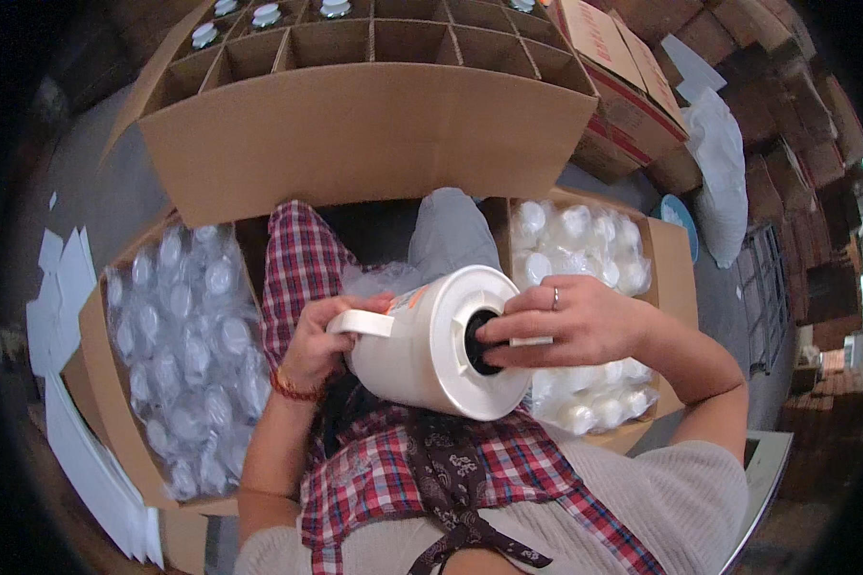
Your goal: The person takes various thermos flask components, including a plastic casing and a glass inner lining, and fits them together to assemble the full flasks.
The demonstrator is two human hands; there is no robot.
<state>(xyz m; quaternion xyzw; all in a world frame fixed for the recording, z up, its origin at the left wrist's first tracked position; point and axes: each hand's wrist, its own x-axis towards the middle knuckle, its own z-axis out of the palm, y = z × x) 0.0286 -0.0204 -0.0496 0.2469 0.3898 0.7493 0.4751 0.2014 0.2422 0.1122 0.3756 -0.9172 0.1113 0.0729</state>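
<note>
White jug (pixel 393 369) sits between the two hands, held over the lap, tipped so its wide round end faces the right hand. Left hand (pixel 318 350) clamped on the jug at the handle (pixel 364 323) side. Right hand (pixel 585 321) has bent fingers at the dark round opening (pixel 476 355) in that end, touching there; cannot tell if they pinch anything, fingertips partly hidden.

Jug is glossy white, rounded body, flat rim around the recessed centre, looped handle, orange marking on the upper side.

No surface under the jug, only lap and plaid apron (pixel 374 489). Ahead, big divided carton (pixel 355 134), white-capped items (pixel 336 8) in some far cells. Left of the legs, carton (pixel 106 374) full of clear-wrapped items (pixel 182 345); right of them, carton (pixel 676 268) with wrapped white pieces (pixel 575 230). Grey floor (pixel 115 182), white sheets (pixel 63 316) at far left. Beyond, upper right: red-and-tan box (pixel 623 105), pale sack (pixel 719 172), blue round item (pixel 679 225), stacked brown boxes (pixel 815 240).
</note>
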